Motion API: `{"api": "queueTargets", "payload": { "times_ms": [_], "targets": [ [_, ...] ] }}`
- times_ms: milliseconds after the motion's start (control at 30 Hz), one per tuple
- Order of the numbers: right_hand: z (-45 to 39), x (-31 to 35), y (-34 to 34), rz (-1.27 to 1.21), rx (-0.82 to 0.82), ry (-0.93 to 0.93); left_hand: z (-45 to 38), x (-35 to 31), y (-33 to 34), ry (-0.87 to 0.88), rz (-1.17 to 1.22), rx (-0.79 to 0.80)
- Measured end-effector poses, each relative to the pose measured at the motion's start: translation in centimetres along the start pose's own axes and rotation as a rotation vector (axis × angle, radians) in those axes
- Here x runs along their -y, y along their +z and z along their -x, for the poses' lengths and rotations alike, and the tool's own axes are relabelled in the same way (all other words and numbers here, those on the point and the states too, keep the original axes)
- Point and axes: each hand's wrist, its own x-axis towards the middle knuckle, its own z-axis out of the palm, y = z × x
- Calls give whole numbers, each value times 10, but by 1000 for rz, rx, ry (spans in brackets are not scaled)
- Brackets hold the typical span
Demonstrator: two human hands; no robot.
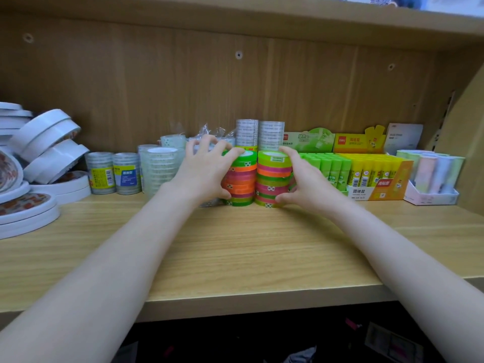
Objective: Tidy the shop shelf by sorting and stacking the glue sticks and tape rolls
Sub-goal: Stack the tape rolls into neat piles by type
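Two stacks of bright tape rolls in green, orange and pink stand side by side on the wooden shelf (pixel 235 244). My left hand (pixel 204 174) grips the left stack (pixel 242 179), fingers over its top and thumb low at its side. My right hand (pixel 301 179) holds the right stack (pixel 272 176) the same way from the right. Behind them rise two tall stacks of clear tape (pixel 259 136). To the right sit a display box of green glue sticks (pixel 330 166) and one of yellow glue sticks (pixel 374 171).
Clear tape stacks (pixel 112 172) and a taller clear stack (pixel 159 166) stand left of my hands. White double-sided tape rolls (pixel 44 142) lie piled at the far left. A white tray of pastel tubes (pixel 432 176) sits at the far right against the side wall.
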Motion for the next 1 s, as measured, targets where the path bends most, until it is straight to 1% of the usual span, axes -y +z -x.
{"api": "queueTargets", "payload": {
  "times_ms": [167, 300, 467, 567, 633, 700, 733, 800, 900, 933, 1000],
  "targets": [
    [0, -2, 0, -7, -11, -38, 4, 6, 2, 37, -11, -70],
    [-2, -5, -2, -47, 32, -33, 4, 3, 1, 24, -61, -23],
    [-4, -6, -1, -75, -20, -73, 5, -1, 3, -7, -134, -22],
    [-3, -5, -1, -34, -55, -65, 7, -1, -1, 5, -98, -38],
    [-1, 2, -6, 82, -185, -109, 15, 4, -5, 4, -29, -131],
    [-2, 15, -11, 211, -343, -239, 27, 15, -7, -3, -1, -294],
    [-4, 23, -11, 267, -370, -300, 34, 21, -7, -23, 3, -358],
    [-11, 40, -5, 361, -313, -365, 51, 33, -9, -70, 6, -394],
    [-23, 60, 10, 496, -182, -351, 72, 45, -9, -51, -65, -330],
    [-26, 62, 14, 517, -165, -328, 76, 47, -6, -40, -90, -300],
    [-30, 64, 17, 446, -147, -257, 79, 47, -3, -35, -112, -261]
  ]
}}
